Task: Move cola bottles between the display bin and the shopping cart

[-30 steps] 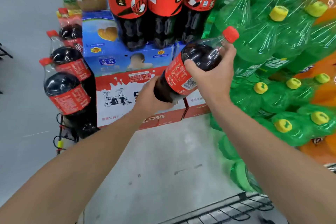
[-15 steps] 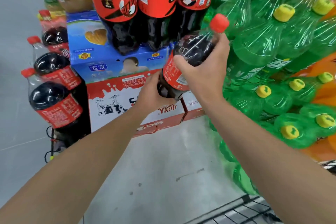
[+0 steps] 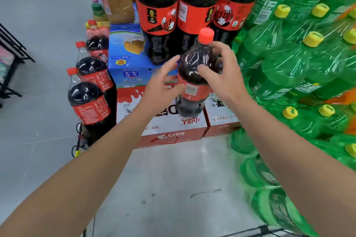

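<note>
A person's two bare arms reach forward over a grey shop floor toward a stacked drinks display. The right hand [image 3: 221,75] curls round the shoulder of a cola bottle [image 3: 194,81] with a red cap and red label, thumb across the near side. The bottle stands nearly upright, its base down on, or just above, a red and white milk carton box [image 3: 169,121]; which of the two cannot be told. The left hand [image 3: 161,82] is beside the bottle's label with fingers spread and loose; it is blurred, and it appears to be touching lightly or just apart rather than gripping.

Behind stand shrink-wrapped packs of large cola bottles [image 3: 185,11] on a blue box [image 3: 127,54]. More single cola bottles [image 3: 88,102] line the left edge, and green soda bottles [image 3: 300,59] with yellow caps fill the right.

A sliver of the wire shopping cart [image 3: 260,232] shows at the bottom edge, well apart from the bottle. Judged from this, one bottle is at the display and being set down or taken up; how many remain to move is not visible.
</note>
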`<action>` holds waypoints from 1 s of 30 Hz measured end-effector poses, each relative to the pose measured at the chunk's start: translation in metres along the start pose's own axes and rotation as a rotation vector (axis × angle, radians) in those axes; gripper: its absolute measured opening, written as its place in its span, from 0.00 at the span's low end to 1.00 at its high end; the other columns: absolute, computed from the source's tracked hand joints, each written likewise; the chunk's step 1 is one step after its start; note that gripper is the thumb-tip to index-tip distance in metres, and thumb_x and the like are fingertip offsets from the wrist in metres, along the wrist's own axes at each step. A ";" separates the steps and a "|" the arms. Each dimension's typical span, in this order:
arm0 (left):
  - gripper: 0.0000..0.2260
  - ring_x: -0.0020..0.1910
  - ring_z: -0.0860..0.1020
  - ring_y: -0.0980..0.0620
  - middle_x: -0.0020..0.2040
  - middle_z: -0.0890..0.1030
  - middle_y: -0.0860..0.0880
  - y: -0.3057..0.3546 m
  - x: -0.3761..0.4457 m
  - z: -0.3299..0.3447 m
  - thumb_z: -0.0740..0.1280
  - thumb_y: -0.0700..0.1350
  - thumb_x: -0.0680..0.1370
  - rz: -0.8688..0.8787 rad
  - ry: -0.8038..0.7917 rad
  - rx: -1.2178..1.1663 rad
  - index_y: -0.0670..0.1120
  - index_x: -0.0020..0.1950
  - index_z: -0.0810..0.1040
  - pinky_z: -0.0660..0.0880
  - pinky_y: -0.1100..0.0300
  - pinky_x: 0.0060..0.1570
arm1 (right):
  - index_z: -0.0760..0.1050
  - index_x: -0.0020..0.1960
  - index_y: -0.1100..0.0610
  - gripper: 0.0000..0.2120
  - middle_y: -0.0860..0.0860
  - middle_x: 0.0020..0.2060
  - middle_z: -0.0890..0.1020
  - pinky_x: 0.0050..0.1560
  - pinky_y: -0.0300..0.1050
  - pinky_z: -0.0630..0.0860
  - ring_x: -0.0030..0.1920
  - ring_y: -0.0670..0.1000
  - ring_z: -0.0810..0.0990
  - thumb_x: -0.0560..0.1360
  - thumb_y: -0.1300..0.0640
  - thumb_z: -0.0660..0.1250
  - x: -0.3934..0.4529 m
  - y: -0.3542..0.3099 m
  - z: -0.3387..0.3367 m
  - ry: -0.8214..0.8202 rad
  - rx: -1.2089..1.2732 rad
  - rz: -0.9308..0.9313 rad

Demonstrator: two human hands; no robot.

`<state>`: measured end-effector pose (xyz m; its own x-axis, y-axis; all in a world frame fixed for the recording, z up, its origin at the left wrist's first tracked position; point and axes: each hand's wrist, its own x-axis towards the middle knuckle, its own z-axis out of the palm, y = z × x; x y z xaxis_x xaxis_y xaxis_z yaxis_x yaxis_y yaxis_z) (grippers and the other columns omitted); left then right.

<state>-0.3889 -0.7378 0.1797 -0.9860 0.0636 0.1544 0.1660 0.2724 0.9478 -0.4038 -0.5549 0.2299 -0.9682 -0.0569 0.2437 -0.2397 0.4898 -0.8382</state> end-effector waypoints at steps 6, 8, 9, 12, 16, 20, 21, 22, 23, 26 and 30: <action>0.29 0.65 0.77 0.53 0.68 0.73 0.55 0.023 0.009 0.008 0.71 0.43 0.78 -0.013 0.024 0.035 0.56 0.76 0.65 0.74 0.54 0.67 | 0.60 0.81 0.47 0.40 0.47 0.76 0.68 0.70 0.51 0.72 0.72 0.48 0.73 0.75 0.60 0.74 0.027 0.028 -0.044 -0.450 0.059 0.080; 0.34 0.65 0.78 0.54 0.71 0.73 0.56 0.024 0.008 0.016 0.73 0.54 0.73 -0.038 0.048 0.058 0.56 0.77 0.64 0.75 0.50 0.66 | 0.56 0.83 0.45 0.41 0.48 0.79 0.66 0.73 0.53 0.70 0.77 0.48 0.68 0.78 0.62 0.73 0.034 0.033 -0.046 -0.541 0.090 0.065; 0.38 0.65 0.78 0.55 0.71 0.74 0.56 0.025 0.007 0.020 0.74 0.57 0.70 -0.051 0.071 0.069 0.57 0.78 0.64 0.76 0.51 0.65 | 0.56 0.83 0.45 0.41 0.47 0.79 0.66 0.75 0.54 0.70 0.78 0.47 0.66 0.78 0.61 0.73 0.036 0.035 -0.046 -0.556 0.100 0.048; 0.42 0.66 0.76 0.58 0.71 0.74 0.58 0.031 0.013 0.030 0.76 0.56 0.67 -0.067 0.122 0.062 0.56 0.79 0.63 0.76 0.52 0.65 | 0.61 0.82 0.50 0.41 0.47 0.76 0.71 0.74 0.57 0.71 0.76 0.47 0.69 0.74 0.59 0.75 0.040 0.040 -0.043 -0.471 0.075 0.000; 0.40 0.68 0.75 0.57 0.70 0.76 0.56 0.033 0.036 0.032 0.76 0.56 0.68 -0.034 0.112 0.098 0.52 0.77 0.67 0.75 0.49 0.66 | 0.65 0.80 0.52 0.40 0.46 0.72 0.74 0.73 0.47 0.72 0.71 0.43 0.71 0.73 0.60 0.78 0.039 0.041 -0.042 -0.303 0.030 -0.001; 0.36 0.68 0.75 0.56 0.70 0.76 0.52 0.034 0.056 0.034 0.76 0.48 0.71 -0.001 0.031 0.056 0.48 0.77 0.67 0.75 0.52 0.66 | 0.65 0.80 0.53 0.38 0.44 0.70 0.75 0.69 0.37 0.70 0.67 0.39 0.70 0.75 0.61 0.76 0.039 0.038 -0.049 -0.215 -0.036 0.006; 0.35 0.68 0.75 0.56 0.71 0.76 0.51 0.034 0.060 0.036 0.75 0.46 0.72 0.005 0.007 0.034 0.47 0.77 0.67 0.75 0.53 0.66 | 0.65 0.80 0.53 0.37 0.46 0.72 0.74 0.72 0.42 0.71 0.68 0.41 0.72 0.75 0.61 0.76 0.040 0.040 -0.051 -0.197 -0.048 0.006; 0.35 0.69 0.75 0.55 0.71 0.75 0.50 0.034 0.064 0.038 0.75 0.45 0.72 0.014 -0.020 0.021 0.47 0.78 0.67 0.75 0.54 0.66 | 0.65 0.80 0.53 0.37 0.48 0.73 0.74 0.73 0.47 0.72 0.70 0.45 0.73 0.74 0.61 0.76 0.040 0.042 -0.053 -0.183 -0.049 0.013; 0.35 0.69 0.75 0.54 0.72 0.75 0.49 0.035 0.069 0.040 0.74 0.44 0.73 0.020 -0.053 0.012 0.46 0.78 0.66 0.74 0.54 0.67 | 0.66 0.79 0.52 0.37 0.49 0.73 0.74 0.72 0.51 0.73 0.71 0.49 0.74 0.74 0.61 0.76 0.040 0.045 -0.056 -0.169 -0.050 0.024; 0.35 0.69 0.74 0.57 0.73 0.72 0.50 0.037 0.080 0.044 0.73 0.45 0.74 0.015 -0.136 0.010 0.46 0.79 0.65 0.73 0.57 0.67 | 0.67 0.76 0.49 0.36 0.50 0.67 0.73 0.68 0.58 0.74 0.68 0.54 0.76 0.72 0.59 0.77 0.038 0.052 -0.063 -0.137 -0.075 0.046; 0.34 0.68 0.73 0.59 0.72 0.72 0.52 0.031 0.075 0.042 0.72 0.52 0.74 0.016 -0.088 0.099 0.50 0.78 0.65 0.73 0.58 0.67 | 0.63 0.78 0.50 0.38 0.52 0.71 0.69 0.72 0.59 0.71 0.71 0.53 0.72 0.73 0.61 0.77 0.046 0.049 -0.065 -0.211 -0.056 0.059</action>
<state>-0.4573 -0.6839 0.2087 -0.9784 0.1521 0.1403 0.1874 0.3639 0.9124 -0.4558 -0.4765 0.2316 -0.9754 -0.2048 0.0820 -0.1832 0.5450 -0.8182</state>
